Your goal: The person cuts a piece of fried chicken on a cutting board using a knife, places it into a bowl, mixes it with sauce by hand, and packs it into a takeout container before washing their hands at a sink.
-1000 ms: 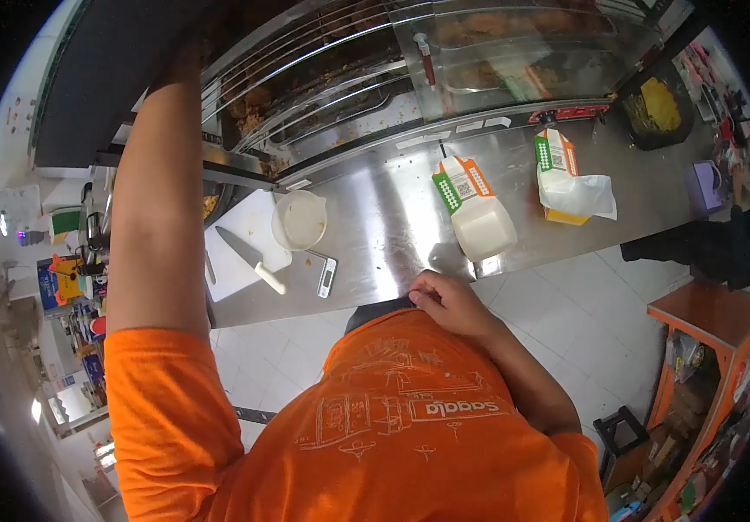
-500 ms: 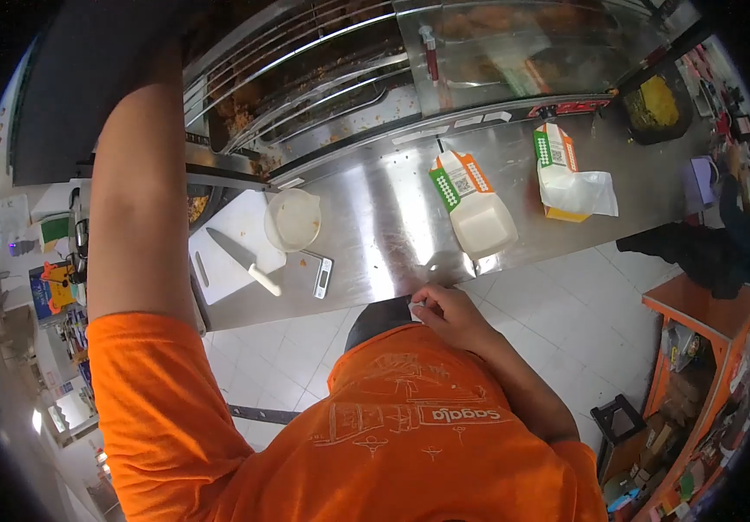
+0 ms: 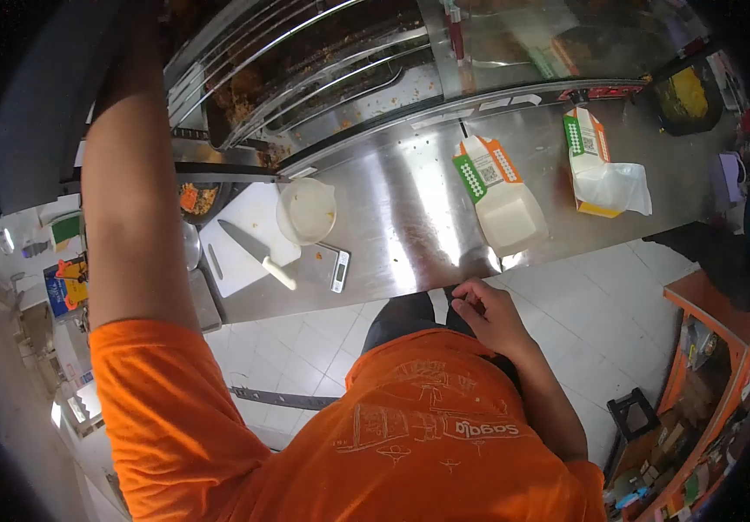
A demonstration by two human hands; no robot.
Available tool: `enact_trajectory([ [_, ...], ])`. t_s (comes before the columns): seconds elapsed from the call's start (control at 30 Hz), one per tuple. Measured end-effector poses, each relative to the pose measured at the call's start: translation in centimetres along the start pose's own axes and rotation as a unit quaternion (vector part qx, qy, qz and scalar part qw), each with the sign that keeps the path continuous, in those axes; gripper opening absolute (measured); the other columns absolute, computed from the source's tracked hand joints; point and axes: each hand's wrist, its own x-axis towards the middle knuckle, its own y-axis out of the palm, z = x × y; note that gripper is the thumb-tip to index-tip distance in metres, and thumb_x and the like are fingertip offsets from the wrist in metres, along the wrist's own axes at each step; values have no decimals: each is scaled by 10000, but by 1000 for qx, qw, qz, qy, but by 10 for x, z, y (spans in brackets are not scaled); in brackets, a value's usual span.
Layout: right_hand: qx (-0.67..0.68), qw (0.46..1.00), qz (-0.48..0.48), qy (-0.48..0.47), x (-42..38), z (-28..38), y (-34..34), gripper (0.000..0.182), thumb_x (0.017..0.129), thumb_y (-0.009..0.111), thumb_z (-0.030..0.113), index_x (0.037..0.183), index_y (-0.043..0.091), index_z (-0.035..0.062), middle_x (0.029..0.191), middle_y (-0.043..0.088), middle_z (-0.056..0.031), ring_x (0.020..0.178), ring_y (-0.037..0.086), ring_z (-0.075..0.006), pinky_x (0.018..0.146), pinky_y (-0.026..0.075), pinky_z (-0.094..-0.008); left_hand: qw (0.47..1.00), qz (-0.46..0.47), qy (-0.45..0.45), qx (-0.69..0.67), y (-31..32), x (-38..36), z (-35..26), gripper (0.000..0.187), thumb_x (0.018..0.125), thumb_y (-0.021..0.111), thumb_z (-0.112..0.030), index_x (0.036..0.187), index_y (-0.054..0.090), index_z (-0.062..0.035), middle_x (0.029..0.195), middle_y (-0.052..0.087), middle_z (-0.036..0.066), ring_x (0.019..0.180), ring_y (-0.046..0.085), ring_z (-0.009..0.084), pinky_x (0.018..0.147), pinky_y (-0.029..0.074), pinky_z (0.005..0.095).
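My left arm [image 3: 136,204] stretches up beside the display cabinet, and a dark panel hides the hand. My right hand [image 3: 486,315] is held near my waist, just off the counter's front edge, with its fingers curled in; what they hold, if anything, is hidden. Nearest to it on the steel counter [image 3: 401,200] is an open paper food box [image 3: 514,217] with a green and orange printed lid. To the left, a white cutting board [image 3: 240,268] carries a knife [image 3: 249,246]. A translucent bowl [image 3: 305,211] and a small digital scale [image 3: 338,270] sit beside it.
A second food box [image 3: 585,148] with white paper liner stands further right. Behind it is a black tray [image 3: 686,100] of yellow food. The glass-fronted cabinet [image 3: 323,61] with metal racks runs along the back. An orange shelf unit [image 3: 714,309] stands at the right.
The view has shifted, so the counter things appear further right. My right hand has moved slightly right with its fingers still curled. My left arm stays raised.
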Motion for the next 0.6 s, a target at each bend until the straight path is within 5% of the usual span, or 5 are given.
enact_trajectory([
  [0.27, 21, 999, 10, -45, 7, 16, -2, 182, 929, 635, 179, 1008, 608, 18, 789, 677, -122, 667, 633, -206, 623, 479, -333, 970, -11, -48, -236, 1, -23, -16, 410, 963, 567, -278, 1271, 593, -10, 1239, 621, 203, 1207, 547, 275, 1053, 413, 440],
  [0.47, -7, 995, 21, -95, 18, 16, 24, 176, 921, 639, 195, 996, 623, 36, 755, 672, -108, 661, 640, -208, 640, 491, -351, 891, 75, -74, -442, -26, -82, -46, 383, 972, 559, -256, 1264, 598, -12, 1226, 630, 200, 1198, 553, 268, 1049, 418, 438],
  [0.53, 12, 996, 47, -75, 22, 21, 38, 172, 927, 628, 198, 990, 616, 39, 727, 656, -93, 645, 623, -195, 627, 477, -348, 895, 125, -156, -398, -56, -136, -68, 309, 943, 615, -196, 1209, 598, -40, 1148, 649, 86, 1052, 614, 242, 930, 432, 384],
  [0.57, 2, 995, 51, -85, 26, 28, 42, 172, 927, 628, 198, 990, 616, 39, 727, 656, -93, 645, 623, -195, 627, 477, -348, 847, 21, -262, -463, -59, -159, -65, 334, 960, 603, -233, 1231, 584, -37, 1154, 653, 69, 1047, 613, 215, 932, 422, 347],
  [0.6, -13, 994, 79, -77, 29, 36, 47, 156, 925, 636, 174, 998, 620, 37, 711, 622, -56, 630, 570, -148, 607, 460, -311, 845, 83, -267, -456, -72, -180, -77, 337, 966, 595, -259, 1222, 591, -40, 1180, 651, 75, 1072, 607, 200, 910, 439, 344],
])
